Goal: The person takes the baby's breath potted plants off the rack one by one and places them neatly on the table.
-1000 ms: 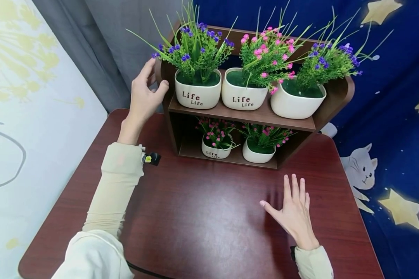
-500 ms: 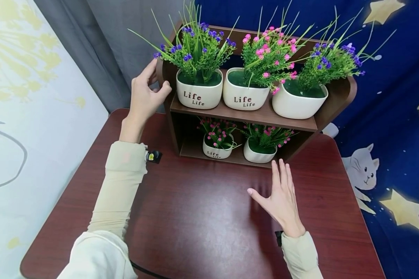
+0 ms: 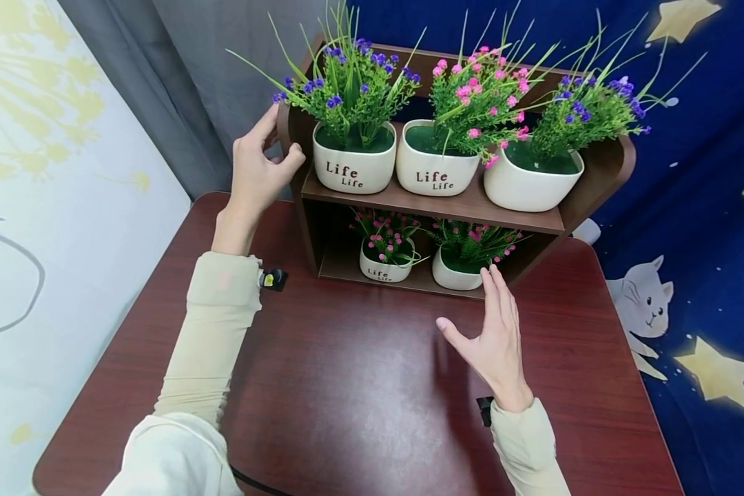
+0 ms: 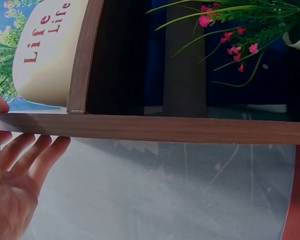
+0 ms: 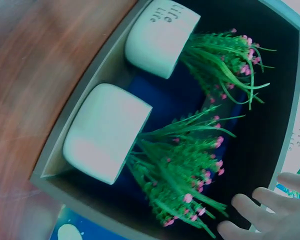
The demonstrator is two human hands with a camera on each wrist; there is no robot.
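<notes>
A brown two-tier wooden shelf (image 3: 430, 212) stands at the back of the table. My left hand (image 3: 254, 172) holds its left side panel, thumb on the inner face and fingers against the outside, as the left wrist view shows along the panel edge (image 4: 180, 129). My right hand (image 3: 499, 341) is spread in front of the lower tier, fingertips near a plain white flowerpot (image 3: 455, 277) with pink artificial flowers. It holds nothing. Left of that pot sits a "Life" flowerpot (image 3: 384, 270), also with pink flowers. In the right wrist view, several fingers (image 5: 252, 212) show at the lower right.
On the upper tier stand a purple-flowered pot (image 3: 355, 165), a pink-flowered pot (image 3: 437, 169) and a plain white pot (image 3: 531, 182) with purple flowers. The reddish-brown table (image 3: 359, 386) extends in front. A blue star-patterned curtain (image 3: 707, 234) hangs behind and right.
My right hand has moved forward and left, from over the table toward the lower right flowerpot. The left hand stays on the shelf's side panel.
</notes>
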